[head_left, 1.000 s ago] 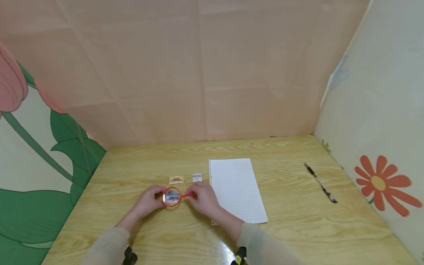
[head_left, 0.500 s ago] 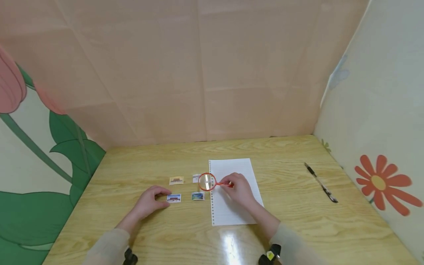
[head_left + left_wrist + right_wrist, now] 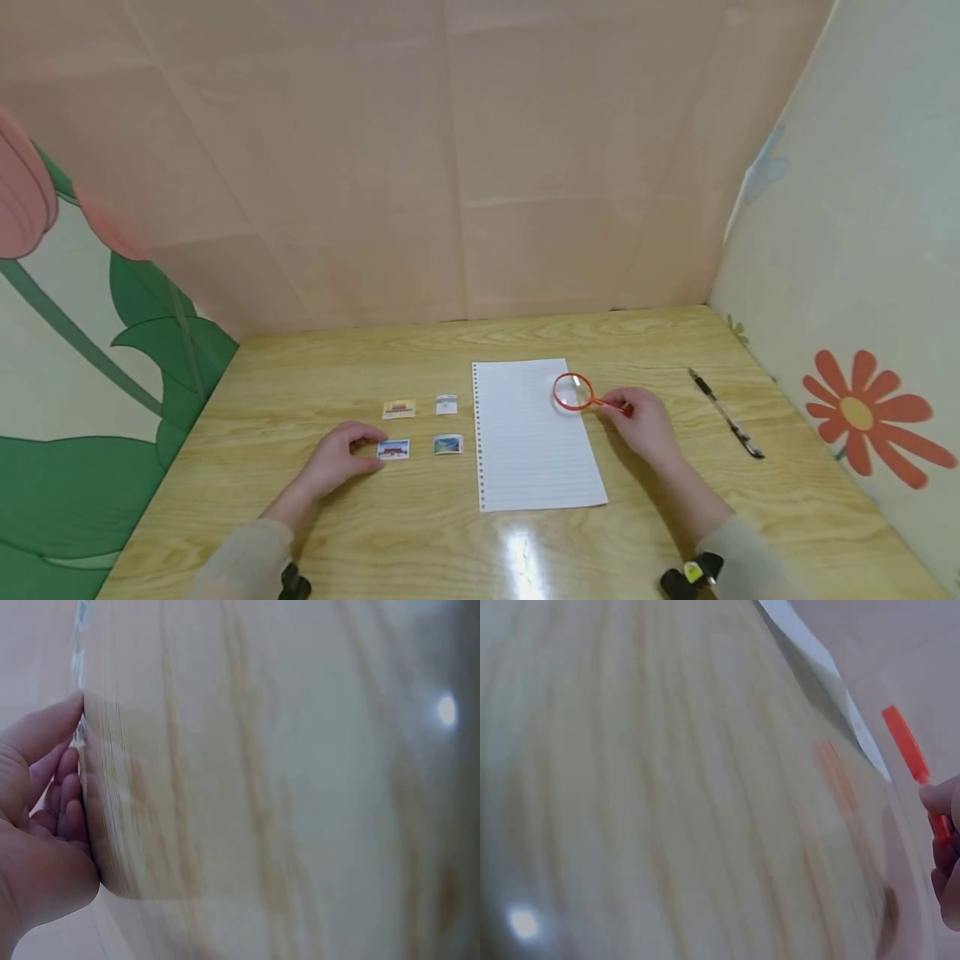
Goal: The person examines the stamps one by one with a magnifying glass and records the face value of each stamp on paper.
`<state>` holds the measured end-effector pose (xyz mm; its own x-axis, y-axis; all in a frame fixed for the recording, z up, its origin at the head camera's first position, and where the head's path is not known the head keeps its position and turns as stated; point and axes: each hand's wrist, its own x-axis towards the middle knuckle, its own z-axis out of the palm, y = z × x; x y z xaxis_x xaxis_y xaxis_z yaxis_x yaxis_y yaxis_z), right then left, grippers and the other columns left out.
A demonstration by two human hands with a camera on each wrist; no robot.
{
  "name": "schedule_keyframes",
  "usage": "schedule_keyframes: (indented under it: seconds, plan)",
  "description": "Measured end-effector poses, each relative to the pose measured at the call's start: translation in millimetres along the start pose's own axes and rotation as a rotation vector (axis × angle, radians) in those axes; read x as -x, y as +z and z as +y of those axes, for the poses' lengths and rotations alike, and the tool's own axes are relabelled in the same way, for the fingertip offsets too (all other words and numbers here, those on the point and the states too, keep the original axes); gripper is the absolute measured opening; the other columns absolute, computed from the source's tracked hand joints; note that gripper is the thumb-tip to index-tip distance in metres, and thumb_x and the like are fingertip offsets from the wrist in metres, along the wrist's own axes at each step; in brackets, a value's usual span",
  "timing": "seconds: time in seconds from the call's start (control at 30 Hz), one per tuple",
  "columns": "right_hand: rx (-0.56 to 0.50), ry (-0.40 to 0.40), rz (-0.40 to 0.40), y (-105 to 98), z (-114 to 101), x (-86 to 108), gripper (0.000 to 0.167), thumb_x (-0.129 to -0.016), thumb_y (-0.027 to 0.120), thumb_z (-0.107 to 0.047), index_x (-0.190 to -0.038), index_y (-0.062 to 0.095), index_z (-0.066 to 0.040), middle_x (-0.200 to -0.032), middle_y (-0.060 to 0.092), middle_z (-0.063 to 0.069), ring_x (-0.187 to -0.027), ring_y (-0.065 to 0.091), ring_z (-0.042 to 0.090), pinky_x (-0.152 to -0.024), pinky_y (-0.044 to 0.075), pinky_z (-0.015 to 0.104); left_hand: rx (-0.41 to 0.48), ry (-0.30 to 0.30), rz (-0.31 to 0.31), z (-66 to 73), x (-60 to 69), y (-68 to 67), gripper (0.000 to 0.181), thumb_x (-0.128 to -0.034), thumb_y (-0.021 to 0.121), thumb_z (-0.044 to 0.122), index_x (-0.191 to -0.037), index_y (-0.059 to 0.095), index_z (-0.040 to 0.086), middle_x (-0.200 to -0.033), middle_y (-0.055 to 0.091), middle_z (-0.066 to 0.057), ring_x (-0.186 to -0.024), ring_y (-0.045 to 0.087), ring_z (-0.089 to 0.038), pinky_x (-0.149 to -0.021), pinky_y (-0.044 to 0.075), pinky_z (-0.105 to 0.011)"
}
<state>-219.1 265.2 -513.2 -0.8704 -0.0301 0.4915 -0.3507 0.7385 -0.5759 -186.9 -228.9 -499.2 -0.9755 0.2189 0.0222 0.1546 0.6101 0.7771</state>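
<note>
While the right grip [image 3: 641, 422] pinches a red magnifying glass [image 3: 576, 392] above lined paper [image 3: 528, 446], left grip [image 3: 337, 458] parted at a picture card [image 3: 394, 450]

I count four small picture cards [image 3: 447, 444], one lined sheet [image 3: 532, 450], one pen [image 3: 725, 412], one red magnifying glass [image 3: 597, 402], and two hands [image 3: 333, 458], all at one table [image 3: 330, 375]!

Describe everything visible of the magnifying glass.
The magnifying glass has a round, clear lens catching some glare, a thin red plastic-looking rim and a slim red handle. The right hand pinches the handle, and the lens appears raised off the table. In the head view, it overlaps the right edge of the lined sheet.
</note>
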Motion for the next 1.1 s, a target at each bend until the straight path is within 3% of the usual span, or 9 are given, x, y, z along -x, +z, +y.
schedule_keyframes:
  seconds: [0.43,0.8,1.1]
  plan:
    - [0.055,0.115,0.015,-39,51,2.8,0.008,-0.083,0.079,-0.006,-0.089,0.075,-0.002,-0.077,0.065,0.005,-0.065,0.048,0.004,-0.058,0.039,0.023,-0.011,-0.01,0.001,0.4,0.7,0.1,0.031,-0.0768,0.085,0.012,-0.106,0.074,0.012,-0.111,0.066,-0.002,-0.107,0.057,-0.024,-0.096,0.043,-0.046]
    - [0.127,0.168,0.014,-48,61,2.6,0.011,-0.087,0.076,-0.011,-0.092,0.075,-0.002,-0.082,0.067,0.01,-0.07,0.054,0.018,-0.06,0.041,0.032,-0.016,-0.008,0.003,0.0,0.0,0.4,0.031,-0.0769,0.086,0.013,-0.105,0.075,0.014,-0.112,0.065,-0.001,-0.106,0.057,-0.023,-0.095,0.043,-0.044]
    - [0.162,0.13,0.001,-48,65,2.5,0.01,-0.086,0.077,-0.011,-0.09,0.075,-0.003,-0.08,0.068,0.01,-0.071,0.057,0.022,-0.061,0.043,0.036,-0.008,-0.013,0.003,-0.2,-0.4,0.7,0.031,-0.0765,0.086,0.013,-0.105,0.075,0.014,-0.112,0.065,-0.001,-0.107,0.057,-0.023,-0.096,0.043,-0.044]
